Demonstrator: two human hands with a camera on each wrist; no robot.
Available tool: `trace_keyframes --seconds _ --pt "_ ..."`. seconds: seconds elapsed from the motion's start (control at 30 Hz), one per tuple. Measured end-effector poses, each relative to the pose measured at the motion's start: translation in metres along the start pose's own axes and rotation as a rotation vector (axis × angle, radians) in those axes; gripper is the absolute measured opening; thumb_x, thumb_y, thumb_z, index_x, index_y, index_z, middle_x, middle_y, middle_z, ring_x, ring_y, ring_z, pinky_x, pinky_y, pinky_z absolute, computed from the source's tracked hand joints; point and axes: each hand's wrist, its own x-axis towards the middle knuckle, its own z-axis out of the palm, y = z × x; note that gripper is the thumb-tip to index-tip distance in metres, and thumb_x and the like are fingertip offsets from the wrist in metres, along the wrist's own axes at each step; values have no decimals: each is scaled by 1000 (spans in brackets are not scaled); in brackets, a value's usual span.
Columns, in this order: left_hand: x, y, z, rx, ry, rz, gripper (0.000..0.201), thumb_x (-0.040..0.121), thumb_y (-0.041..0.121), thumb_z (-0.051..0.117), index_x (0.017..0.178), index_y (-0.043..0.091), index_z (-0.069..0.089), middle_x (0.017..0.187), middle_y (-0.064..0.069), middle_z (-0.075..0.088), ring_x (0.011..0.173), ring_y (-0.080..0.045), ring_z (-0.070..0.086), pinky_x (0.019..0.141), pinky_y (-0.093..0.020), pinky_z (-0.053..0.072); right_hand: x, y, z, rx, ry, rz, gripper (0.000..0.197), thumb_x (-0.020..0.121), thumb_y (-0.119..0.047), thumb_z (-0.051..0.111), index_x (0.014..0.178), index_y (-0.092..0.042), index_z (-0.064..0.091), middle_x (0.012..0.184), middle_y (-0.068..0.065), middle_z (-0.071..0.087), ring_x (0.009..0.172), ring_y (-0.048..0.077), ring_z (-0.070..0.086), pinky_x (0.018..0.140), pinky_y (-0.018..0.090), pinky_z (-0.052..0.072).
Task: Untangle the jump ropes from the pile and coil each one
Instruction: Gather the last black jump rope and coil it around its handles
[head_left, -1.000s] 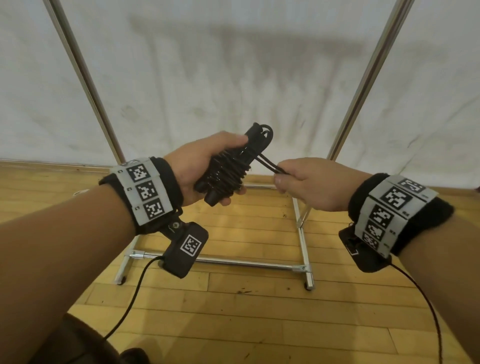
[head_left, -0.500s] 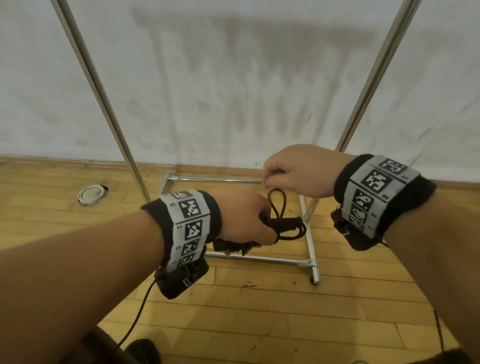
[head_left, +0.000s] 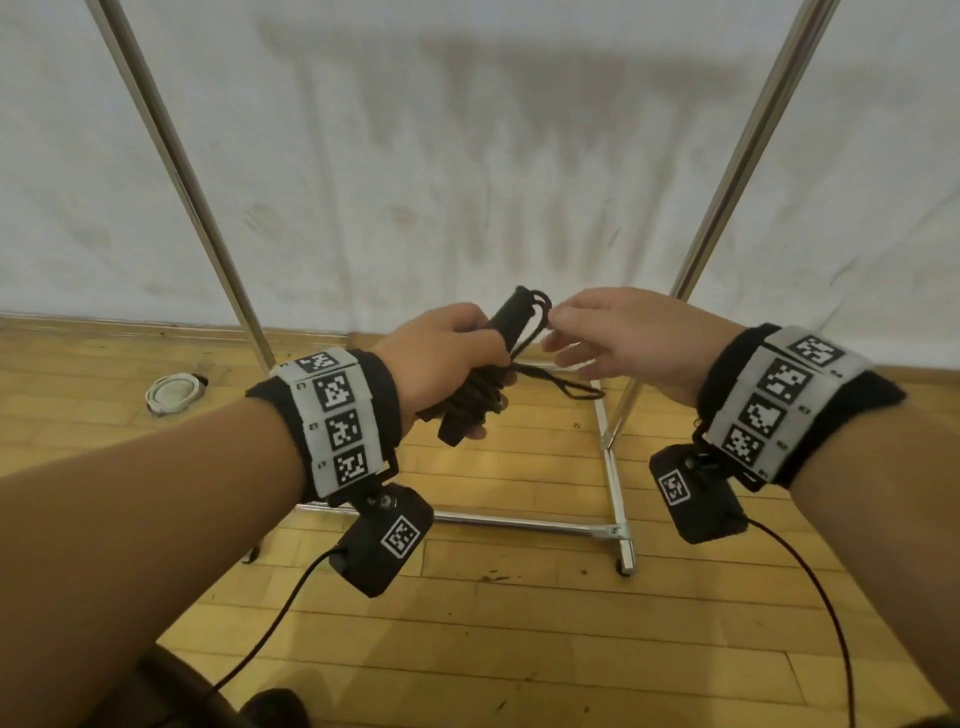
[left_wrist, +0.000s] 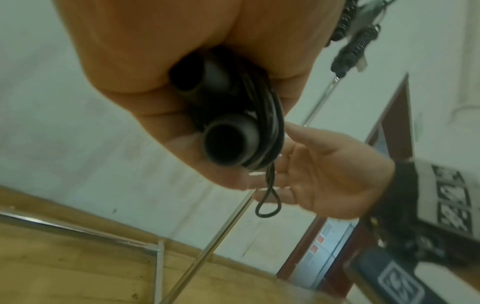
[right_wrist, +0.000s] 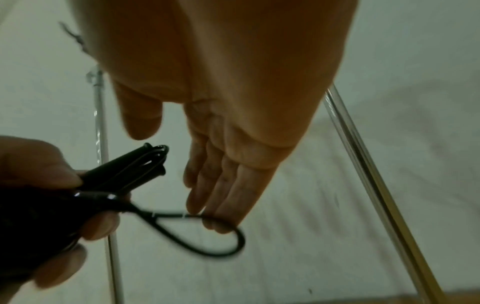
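Note:
My left hand (head_left: 447, 358) grips a black jump rope (head_left: 511, 325) bundled up, both handles side by side with the cord wound round them (left_wrist: 233, 131). A small loose loop of cord (head_left: 569, 385) sticks out to the right of the bundle (right_wrist: 207, 232). My right hand (head_left: 618, 338) is just right of the bundle, fingers straight and relaxed; in the right wrist view its fingertips (right_wrist: 221, 224) touch the loop without pinching it. A white coiled rope (head_left: 171, 393) lies on the floor at the left.
A metal rack frame (head_left: 613, 467) stands on the wooden floor straight ahead, its poles (head_left: 182, 171) rising against a white wall. Black cables (head_left: 275, 613) hang from both wrist cameras. A dark shoe (head_left: 275, 709) is at the bottom edge.
The left hand has raised the bundle back up. The right hand, which pinched the cord loop before, has let it go and spread its fingers.

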Motion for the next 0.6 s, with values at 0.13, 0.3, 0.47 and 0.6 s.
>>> trace_keyframes --seconds 0.13,0.3,0.47,0.6 --pt "1 7 -4 -96 67 46 3 78 18 70 80 18 70 93 -22 75 76 -39 75 62 -45 59 -6 1 10 -105 -249 -60 27 104 -44 52 121 -29 66 106 -15 76 100 0 71 92 24 51" --pt "1 10 -8 -62 119 68 7 81 23 70 83 16 70 94 -25 73 74 -39 75 63 -46 60 -8 -5 20 -44 -254 -63 26 109 -24 46 113 -8 66 68 1 52 59 17 58 70 29 59" --pt "1 16 -16 -150 175 26 13 92 12 67 104 7 67 109 -30 67 83 -42 71 74 -58 63 -11 -18 13 -35 -152 -85 31 109 -26 43 102 -7 67 61 -4 39 51 13 32 48 28 32" --pt "0 18 -19 -232 134 -125 58 74 15 69 130 2 63 114 -25 63 88 -38 70 79 -55 63 -12 -23 12 -166 -136 -124 32 107 -31 45 96 -13 69 56 -8 42 50 12 35 49 28 35"
